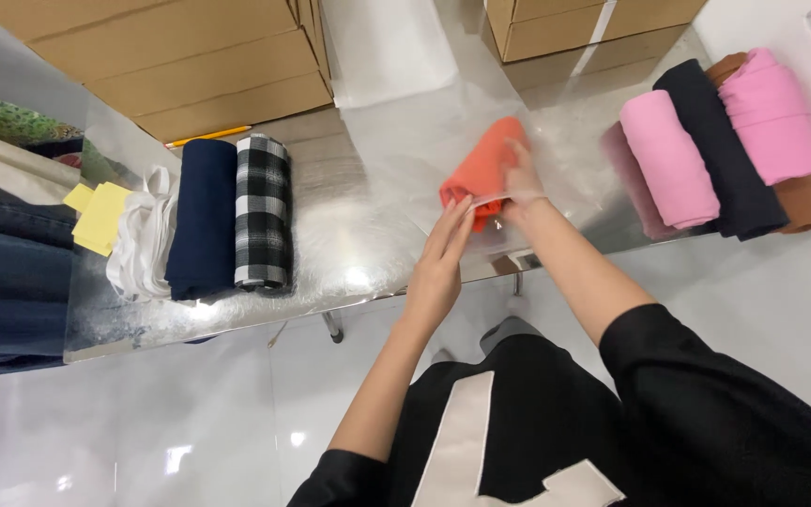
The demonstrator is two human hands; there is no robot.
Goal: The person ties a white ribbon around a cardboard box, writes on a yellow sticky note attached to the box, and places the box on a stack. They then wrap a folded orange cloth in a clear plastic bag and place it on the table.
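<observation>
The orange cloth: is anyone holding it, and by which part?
Both hands hold the rolled orange cloth: left hand at its near end, right hand on its side.

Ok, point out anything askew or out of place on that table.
Nothing is damaged or spilled. The one oddity: the black roll lies slanted atop the pink rolls and a brown one, a loose heap, while the navy roll and plaid roll sit neatly parallel.

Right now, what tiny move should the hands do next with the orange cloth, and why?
Probably push the orange rolled cloth deeper into the clear plastic bag. The right hand is inside the bag on the cloth, the left hand pinches the bag's open edge, and the cloth's near end lies right at that opening.
</observation>
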